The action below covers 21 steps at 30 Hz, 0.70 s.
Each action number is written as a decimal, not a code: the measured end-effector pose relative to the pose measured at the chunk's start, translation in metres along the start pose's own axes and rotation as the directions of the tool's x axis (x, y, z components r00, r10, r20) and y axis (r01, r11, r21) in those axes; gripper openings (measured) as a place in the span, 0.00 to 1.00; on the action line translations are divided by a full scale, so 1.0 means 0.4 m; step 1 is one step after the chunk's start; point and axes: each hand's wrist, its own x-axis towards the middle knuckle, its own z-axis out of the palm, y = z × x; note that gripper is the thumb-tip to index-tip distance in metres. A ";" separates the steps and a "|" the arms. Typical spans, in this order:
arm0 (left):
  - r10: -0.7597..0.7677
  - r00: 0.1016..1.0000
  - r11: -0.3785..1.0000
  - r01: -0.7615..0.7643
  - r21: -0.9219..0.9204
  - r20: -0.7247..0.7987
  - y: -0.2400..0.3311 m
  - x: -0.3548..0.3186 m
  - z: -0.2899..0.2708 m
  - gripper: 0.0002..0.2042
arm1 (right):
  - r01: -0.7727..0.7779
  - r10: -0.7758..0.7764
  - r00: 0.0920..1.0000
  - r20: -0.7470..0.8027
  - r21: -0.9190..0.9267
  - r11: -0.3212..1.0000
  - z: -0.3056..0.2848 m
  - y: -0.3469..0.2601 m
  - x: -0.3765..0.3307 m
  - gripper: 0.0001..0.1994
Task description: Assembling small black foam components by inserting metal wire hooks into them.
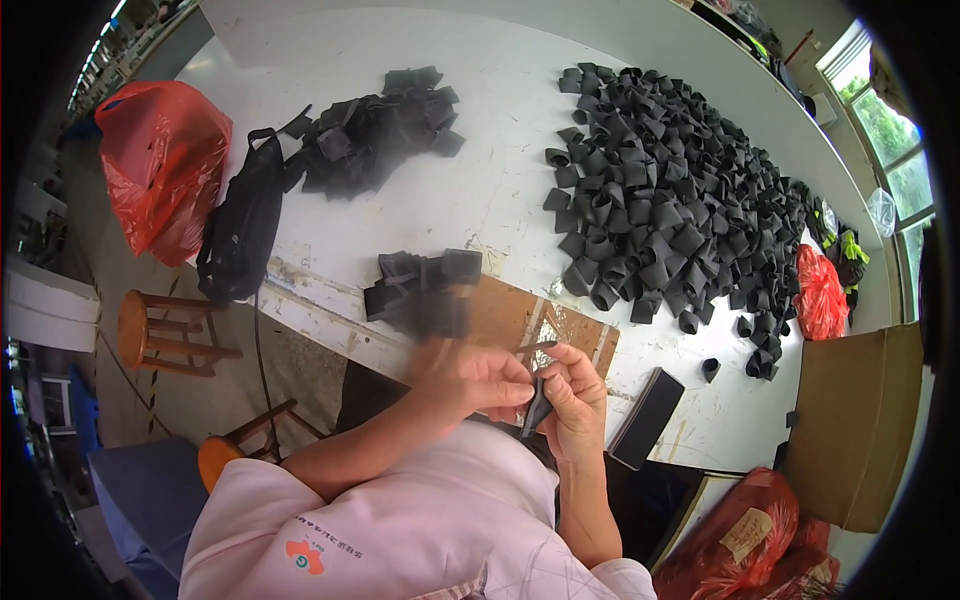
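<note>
Close in front of my body, at the table's near edge, a small folded black fabric piece point(538, 405) is between my hands. My right hand point(575, 400) is closed, pinching it between thumb and fingers. My left hand point(475, 380) meets it from the other side, its thumb and fingertips pressed together at the piece; the back of this hand is smeared by motion. Just beyond my left hand lies a small pile of flat black fabric pieces point(425, 285), partly blurred. Under and beyond both hands is a brown board point(505, 310) with a clear, shiny taped strip.
A big heap of looped black pieces point(680, 190) covers the table's right side. Another flat black pile point(375, 135) lies far left, near a black bag point(240, 220) and a red plastic bag point(165, 165). A dark oblong case point(647, 418) lies right of my hands; a cardboard box point(850, 425) stands beyond.
</note>
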 end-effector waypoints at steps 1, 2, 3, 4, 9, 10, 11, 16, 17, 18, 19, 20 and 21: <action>0.001 1.000 1.000 -0.001 0.000 0.001 -0.001 0.001 0.001 0.08 | -0.016 0.016 1.000 0.008 0.005 1.000 -0.001 -0.001 0.000 0.17; 0.001 1.000 1.000 -0.001 -0.001 0.001 -0.001 0.002 0.002 0.06 | -0.014 0.014 1.000 0.008 0.004 1.000 -0.001 -0.002 0.000 0.17; 0.004 1.000 1.000 -0.004 -0.001 0.002 -0.001 0.005 0.002 0.05 | -0.017 0.017 0.999 0.029 0.006 1.000 -0.002 -0.002 0.001 0.17; 0.008 1.000 1.000 -0.008 0.001 0.007 -0.005 0.006 0.001 0.05 | -0.018 0.018 0.999 0.050 0.008 1.000 -0.001 -0.004 0.002 0.17; 0.149 0.965 0.965 -0.096 0.242 -0.214 -0.034 0.005 -0.004 0.03 | 0.246 -0.484 0.870 0.098 -0.936 0.252 0.025 0.004 0.001 0.16; 0.311 0.912 0.882 -0.173 0.438 -0.268 -0.046 0.009 0.002 0.03 | 0.279 -0.541 0.829 0.142 -0.943 0.179 0.025 -0.001 -0.007 0.16; 0.319 0.913 0.880 -0.185 0.438 -0.255 -0.043 0.009 0.010 0.03 | 0.306 -0.592 0.784 0.189 -0.946 0.103 0.033 -0.008 -0.017 0.15; 0.634 0.754 0.630 -0.375 0.680 -0.172 -0.033 -0.002 0.051 0.03 | 0.330 -0.477 0.870 0.123 -0.865 0.379 0.061 0.005 -0.030 0.07; 0.763 0.638 0.445 -0.399 0.802 -0.106 -0.038 0.001 0.055 0.03 | 0.370 -0.531 0.832 0.163 -0.876 0.310 0.060 0.009 -0.026 0.06; 0.842 0.536 0.306 -0.370 0.877 -0.067 -0.038 0.004 0.058 0.03 | 0.392 -0.550 0.804 0.226 -0.897 0.205 0.068 0.008 -0.021 0.06; 0.842 0.535 0.303 -0.373 0.877 -0.064 -0.047 0.010 0.055 0.03 | 0.393 -0.553 0.802 0.226 -0.897 0.203 0.074 0.013 -0.018 0.06; 0.860 0.495 0.336 -0.376 0.864 -0.119 -0.063 0.019 0.047 0.04 | 0.382 -0.577 0.786 0.223 -0.908 0.171 0.078 0.022 -0.014 0.06; 0.873 0.454 0.368 -0.379 0.849 -0.176 -0.064 0.021 0.048 0.04 | 0.370 -0.599 0.770 0.220 -0.918 0.138 0.078 0.028 -0.012 0.06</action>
